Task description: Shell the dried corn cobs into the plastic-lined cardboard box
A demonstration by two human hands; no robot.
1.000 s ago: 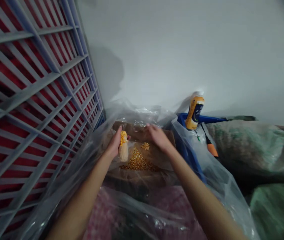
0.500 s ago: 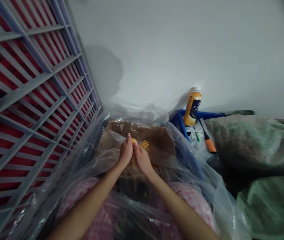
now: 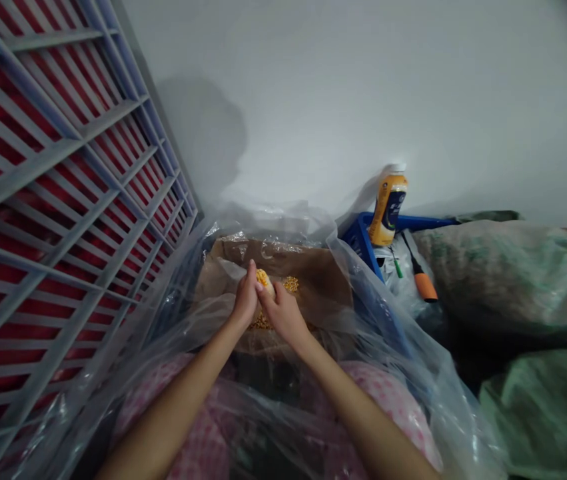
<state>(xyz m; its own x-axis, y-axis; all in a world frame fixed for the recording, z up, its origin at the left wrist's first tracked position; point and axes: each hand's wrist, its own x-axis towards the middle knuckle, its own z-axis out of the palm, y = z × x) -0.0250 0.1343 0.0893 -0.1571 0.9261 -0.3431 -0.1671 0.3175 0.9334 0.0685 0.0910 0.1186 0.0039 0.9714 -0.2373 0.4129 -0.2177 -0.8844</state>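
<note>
Between my two hands is a corn cob [image 3: 262,277], its tip yellow with kernels and its right side pale and bare. My left hand [image 3: 246,298] closes along the cob's left side. My right hand [image 3: 282,309] wraps its right side, the thumb pressed near the top. Most of the cob is hidden by my fingers. Below lies brown paper [image 3: 326,277] lining a container covered with clear plastic. Loose yellow corn kernels [image 3: 291,285] form a small heap to the right of the cob, and more kernels [image 3: 262,322] lie under my wrists.
A purple-grey slatted plastic crate [image 3: 83,150] rises on the left. At right, a blue basket [image 3: 362,243] holds a yellow bottle [image 3: 388,207] and an orange-handled tool [image 3: 425,287]. Full sacks [image 3: 508,277] stand further right. Clear plastic sheeting [image 3: 443,380] drapes over my knees; a pale wall is behind.
My hands have shifted slightly left, and the right hand has turned over the cob. More of the cob shows now, including its bare side. The view has moved a little.
</note>
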